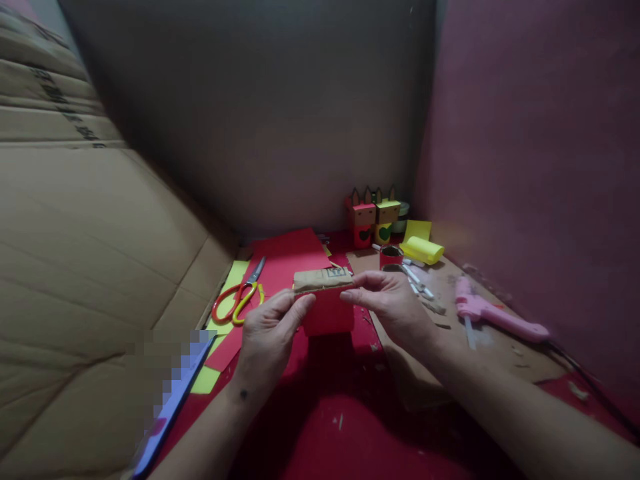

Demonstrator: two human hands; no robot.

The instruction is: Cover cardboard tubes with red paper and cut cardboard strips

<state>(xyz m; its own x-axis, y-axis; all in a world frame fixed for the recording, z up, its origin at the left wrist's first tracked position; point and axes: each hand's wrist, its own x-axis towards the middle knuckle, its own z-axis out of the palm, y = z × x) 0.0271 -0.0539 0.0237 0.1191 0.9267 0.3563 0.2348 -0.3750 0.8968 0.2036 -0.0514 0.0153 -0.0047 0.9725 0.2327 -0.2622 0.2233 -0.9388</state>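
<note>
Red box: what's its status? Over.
Left hand, right hand: pinching opposite ends. Red box: held, brown face showing. Scissors: near left hand, clear of box.

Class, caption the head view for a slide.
Left hand and right hand hold a red and brown boxy piece between scissors and a pink glue gun.

Hands (267,325) holding red cardboard piece (329,312), scissors (249,285), pink glue gun (483,309)

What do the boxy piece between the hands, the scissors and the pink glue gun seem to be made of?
Boxy piece: probably cardboard, matt brown with printed marks on top; its red side looks like paper, though paint is possible.
Scissors: grey blades, likely metal; smooth red and yellow handles, probably plastic.
Glue gun: likely moulded plastic, evenly pink; blur hides its finish.
</note>
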